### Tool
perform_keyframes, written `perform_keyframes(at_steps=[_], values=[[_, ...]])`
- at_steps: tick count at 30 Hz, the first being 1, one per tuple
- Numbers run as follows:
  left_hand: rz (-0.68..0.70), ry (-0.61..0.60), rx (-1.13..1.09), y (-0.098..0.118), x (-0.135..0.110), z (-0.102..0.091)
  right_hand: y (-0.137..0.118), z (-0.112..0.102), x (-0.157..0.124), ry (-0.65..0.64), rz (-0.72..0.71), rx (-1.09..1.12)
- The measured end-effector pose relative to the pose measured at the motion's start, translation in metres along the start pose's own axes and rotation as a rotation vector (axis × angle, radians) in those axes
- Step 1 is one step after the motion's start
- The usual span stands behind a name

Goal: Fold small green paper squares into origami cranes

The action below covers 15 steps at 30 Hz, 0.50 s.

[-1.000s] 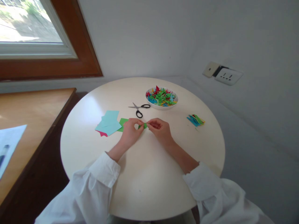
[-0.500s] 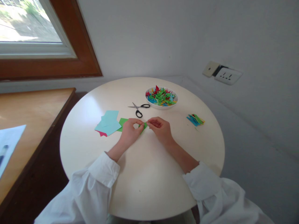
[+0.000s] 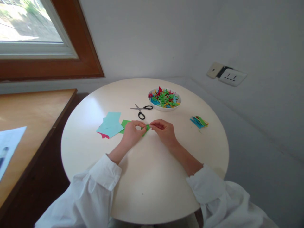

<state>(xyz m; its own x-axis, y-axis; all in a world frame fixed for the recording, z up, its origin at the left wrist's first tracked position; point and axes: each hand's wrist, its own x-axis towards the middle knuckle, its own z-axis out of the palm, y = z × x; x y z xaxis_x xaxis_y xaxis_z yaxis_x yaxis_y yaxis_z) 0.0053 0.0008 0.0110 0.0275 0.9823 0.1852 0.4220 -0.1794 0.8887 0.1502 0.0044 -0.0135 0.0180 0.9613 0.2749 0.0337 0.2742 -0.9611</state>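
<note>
Between my fingertips is a small piece of green paper (image 3: pixel 146 129), partly covered by the fingers. My left hand (image 3: pixel 133 133) pinches its left side between thumb and forefinger. My right hand (image 3: pixel 163 129) is closed in a pinch at its right edge. Under and beside my left hand lies a green sheet (image 3: pixel 124 124), overlapped by light blue paper sheets (image 3: pixel 110 124). A pink sheet (image 3: pixel 103 135) peeks out below those. Scissors (image 3: pixel 141 109) with black handles rest, blades spread, just beyond my hands.
A white oval bowl (image 3: pixel 165 109) full of small colourful paper pieces stands at the back of the round white table (image 3: pixel 152 177). Narrow paper strips (image 3: pixel 199 122) lie in a small pile at the right. A wooden desk (image 3: pixel 45 107) borders the left; walls enclose the back and right.
Both hands stay almost in place, still pinching the green paper. Slightly more of the green shows at the right fingertips; the view has shifted a hair.
</note>
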Motion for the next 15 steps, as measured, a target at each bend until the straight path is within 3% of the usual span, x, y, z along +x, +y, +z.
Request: perform_keyframes(at_steps=[15], values=[[-0.065, -0.107, -0.11, -0.0065, 0.0031, -0.0021, -0.0016, -0.0052, 0.0008, -0.043, 0.008, -0.012]])
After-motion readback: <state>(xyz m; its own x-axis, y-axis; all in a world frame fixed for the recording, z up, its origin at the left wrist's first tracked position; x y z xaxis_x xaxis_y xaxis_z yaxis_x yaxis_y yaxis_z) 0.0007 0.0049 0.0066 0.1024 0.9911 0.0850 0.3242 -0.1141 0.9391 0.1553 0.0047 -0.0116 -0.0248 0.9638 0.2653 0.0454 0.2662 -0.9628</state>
